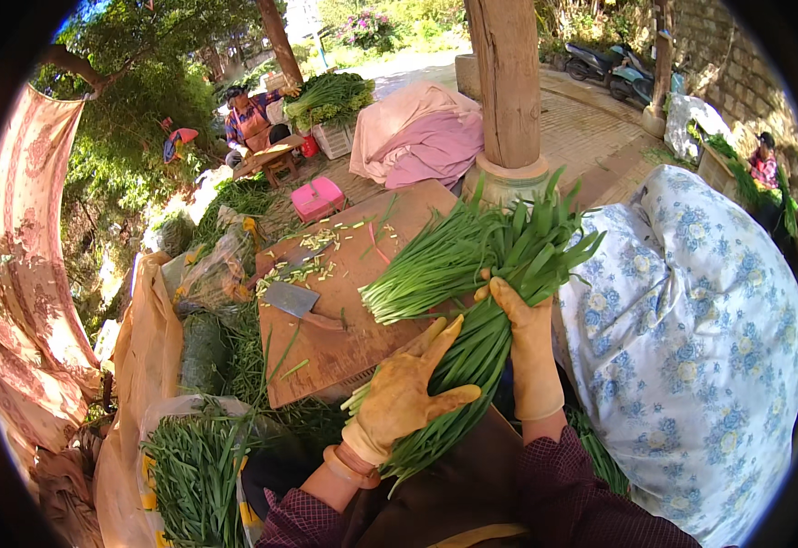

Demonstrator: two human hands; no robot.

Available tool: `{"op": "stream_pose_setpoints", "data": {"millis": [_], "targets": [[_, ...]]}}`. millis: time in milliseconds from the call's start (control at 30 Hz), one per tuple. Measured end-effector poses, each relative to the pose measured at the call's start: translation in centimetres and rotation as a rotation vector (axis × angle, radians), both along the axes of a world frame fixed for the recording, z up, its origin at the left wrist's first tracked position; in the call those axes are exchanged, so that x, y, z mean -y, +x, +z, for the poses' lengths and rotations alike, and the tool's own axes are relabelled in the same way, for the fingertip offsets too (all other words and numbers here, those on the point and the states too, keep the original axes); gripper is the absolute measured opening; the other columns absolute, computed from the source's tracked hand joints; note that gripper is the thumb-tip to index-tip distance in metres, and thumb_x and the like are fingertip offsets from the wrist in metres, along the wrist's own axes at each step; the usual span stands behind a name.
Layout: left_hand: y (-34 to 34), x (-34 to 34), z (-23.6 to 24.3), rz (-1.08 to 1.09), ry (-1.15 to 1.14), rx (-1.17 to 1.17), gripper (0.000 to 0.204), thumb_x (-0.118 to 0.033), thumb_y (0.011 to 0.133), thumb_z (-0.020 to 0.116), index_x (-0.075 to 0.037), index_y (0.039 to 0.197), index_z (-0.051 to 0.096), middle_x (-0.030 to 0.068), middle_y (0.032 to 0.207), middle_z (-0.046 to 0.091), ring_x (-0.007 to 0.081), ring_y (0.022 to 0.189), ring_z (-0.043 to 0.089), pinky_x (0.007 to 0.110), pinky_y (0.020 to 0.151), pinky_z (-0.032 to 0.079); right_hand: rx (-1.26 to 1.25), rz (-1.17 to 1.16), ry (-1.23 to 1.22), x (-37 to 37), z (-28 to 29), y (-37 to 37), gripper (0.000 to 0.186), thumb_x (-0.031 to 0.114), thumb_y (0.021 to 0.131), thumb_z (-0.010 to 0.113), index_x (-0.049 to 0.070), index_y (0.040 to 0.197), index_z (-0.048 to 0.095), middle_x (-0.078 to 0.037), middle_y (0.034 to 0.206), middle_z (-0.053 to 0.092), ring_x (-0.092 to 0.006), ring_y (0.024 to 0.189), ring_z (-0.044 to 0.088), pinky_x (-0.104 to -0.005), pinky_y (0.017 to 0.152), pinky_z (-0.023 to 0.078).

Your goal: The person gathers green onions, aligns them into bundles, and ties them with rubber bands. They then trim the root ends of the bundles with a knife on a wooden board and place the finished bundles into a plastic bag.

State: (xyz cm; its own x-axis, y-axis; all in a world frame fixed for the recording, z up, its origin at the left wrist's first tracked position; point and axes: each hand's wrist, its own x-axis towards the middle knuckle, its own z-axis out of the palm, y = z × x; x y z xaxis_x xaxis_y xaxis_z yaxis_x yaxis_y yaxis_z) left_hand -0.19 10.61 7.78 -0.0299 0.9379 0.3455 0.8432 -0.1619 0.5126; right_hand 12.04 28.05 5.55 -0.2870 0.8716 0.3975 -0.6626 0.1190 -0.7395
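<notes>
Both my hands wear yellowish work gloves. My right hand is closed round a long bunch of green garlic chives, which slants across my lap with its leaf tips up and to the right. Over the lower part of that bunch lies my left hand, its thumb and forefinger stretched apart. Another bunch of chives, pale cut ends to the left, rests on the brown wooden board just beyond my hands. A broad-bladed cleaver lies flat on the board, left of that bunch, near scattered pale stem trimmings.
At lower left a plastic-lined container holds cut greens. A blue-flowered cloth covers a large heap on my right. Beyond the board are a wooden post, a pink box, a pink-covered pile and a seated person.
</notes>
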Motion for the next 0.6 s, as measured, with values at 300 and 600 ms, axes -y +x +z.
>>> {"op": "stream_pose_setpoints", "data": {"millis": [300, 600], "targets": [[1.2, 10.6, -8.4, 0.352, -0.133, 1.073, 0.076, -0.031, 0.093, 0.073, -0.004, 0.154, 0.036, 0.0149, 0.120, 0.064, 0.0162, 0.094, 0.062, 0.029, 0.081, 0.051, 0.035, -0.317, -0.353, -8.5, -7.6, 6.1, 0.034, 0.005, 0.087, 0.078, -0.011, 0.113, 0.063, -0.016, 0.104, 0.069, -0.0212, 0.081, 0.070, -0.0332, 0.071, 0.061], [-0.1, 13.7, -6.0, 0.690, 0.011, 0.913, 0.011, -0.009, 0.098, 0.066, 0.000, 0.096, 0.072, -0.0026, 0.070, 0.061, 0.0039, 0.059, 0.051, 0.022, 0.056, 0.043, 0.008, -0.294, -0.342, -8.3, -8.5, 5.3, 0.039, 0.007, 0.086, 0.079, -0.014, 0.114, 0.062, -0.016, 0.104, 0.070, -0.0229, 0.083, 0.070, -0.0341, 0.073, 0.060]]}}
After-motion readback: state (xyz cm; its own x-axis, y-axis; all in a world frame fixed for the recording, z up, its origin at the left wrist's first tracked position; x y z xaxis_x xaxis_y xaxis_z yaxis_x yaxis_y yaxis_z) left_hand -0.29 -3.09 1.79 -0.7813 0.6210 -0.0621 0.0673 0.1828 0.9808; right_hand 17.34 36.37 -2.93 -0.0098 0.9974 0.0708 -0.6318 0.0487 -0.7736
